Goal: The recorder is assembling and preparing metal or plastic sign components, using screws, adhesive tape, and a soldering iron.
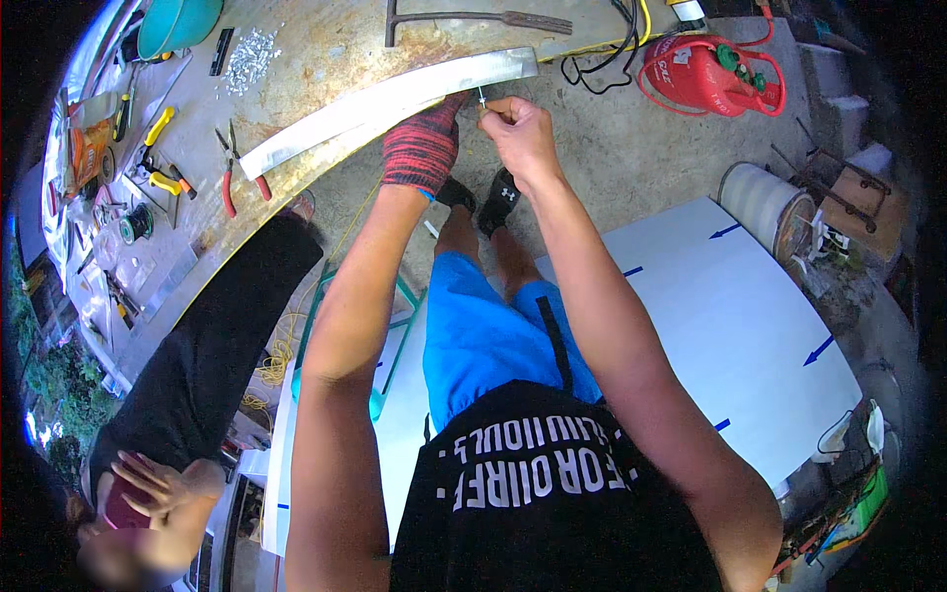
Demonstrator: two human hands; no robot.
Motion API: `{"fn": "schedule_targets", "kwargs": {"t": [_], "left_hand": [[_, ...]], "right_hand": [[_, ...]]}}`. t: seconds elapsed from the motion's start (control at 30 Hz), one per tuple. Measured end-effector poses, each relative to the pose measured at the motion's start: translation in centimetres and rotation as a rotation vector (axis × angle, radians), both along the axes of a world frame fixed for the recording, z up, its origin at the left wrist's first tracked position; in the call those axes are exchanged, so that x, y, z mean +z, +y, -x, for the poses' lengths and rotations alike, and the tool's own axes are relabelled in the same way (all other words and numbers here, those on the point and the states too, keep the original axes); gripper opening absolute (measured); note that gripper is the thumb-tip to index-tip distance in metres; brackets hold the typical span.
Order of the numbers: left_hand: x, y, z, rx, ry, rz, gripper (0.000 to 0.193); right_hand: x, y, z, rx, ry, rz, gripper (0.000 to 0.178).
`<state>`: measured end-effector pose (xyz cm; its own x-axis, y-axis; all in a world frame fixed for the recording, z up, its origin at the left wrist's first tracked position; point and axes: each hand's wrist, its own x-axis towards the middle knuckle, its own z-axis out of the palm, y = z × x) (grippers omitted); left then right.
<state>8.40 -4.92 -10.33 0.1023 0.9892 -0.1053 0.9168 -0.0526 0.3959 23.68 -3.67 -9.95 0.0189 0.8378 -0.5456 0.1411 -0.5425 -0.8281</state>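
A long, shiny sheet-metal strip (385,99) lies along the near edge of the workbench (340,49), its right end reaching past the bench corner. My left hand (422,150), in a red and black knit glove, grips the strip's near edge close to that end. My bare right hand (521,138) pinches a small blind rivet (482,96) between thumb and fingertips, its thin pin pointing up at the strip's underside or near edge. Whether the pin touches the metal I cannot tell. A loose pile of small silvery rivets (252,61) sits farther back on the bench.
Red-handled pliers (230,168), yellow-handled cutters (158,128) and a wire spool (136,224) lie left. A T-shaped metal bar (473,18) is at the back. A red gas cylinder (700,74) stands right. A large white sheet (710,296) is behind me; another person (197,345) is left.
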Motion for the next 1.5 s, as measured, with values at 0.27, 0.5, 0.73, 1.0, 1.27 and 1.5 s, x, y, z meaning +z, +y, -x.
{"fn": "schedule_targets", "kwargs": {"t": [0.27,0.5,0.73,1.0,1.27,1.5], "left_hand": [[-0.1,0.6,0.2,0.009,-0.026,0.048,0.044],[0.3,0.6,0.0,-0.009,0.017,0.09,0.048],[-1.4,0.5,0.5,-0.034,0.098,0.031,0.048],[-1.5,0.0,0.1,0.025,0.085,0.084,0.048],[-2.6,-0.3,-0.2,0.04,0.044,0.156,0.051],[-0.4,0.5,0.4,0.021,0.009,0.295,0.044]], "right_hand": [[-0.2,0.4,0.0,0.006,-0.035,0.001,0.011],[-0.3,0.1,-0.5,0.003,0.042,0.002,0.012],[1.8,-0.4,-2.4,0.109,-0.086,-0.095,0.024],[6.2,2.6,-4.4,-0.015,-0.164,-0.279,0.02],[10.2,9.4,-0.1,-0.023,-0.051,-0.4,0.014],[8.0,17.4,5.3,0.018,-0.106,-0.617,0.025]]}}
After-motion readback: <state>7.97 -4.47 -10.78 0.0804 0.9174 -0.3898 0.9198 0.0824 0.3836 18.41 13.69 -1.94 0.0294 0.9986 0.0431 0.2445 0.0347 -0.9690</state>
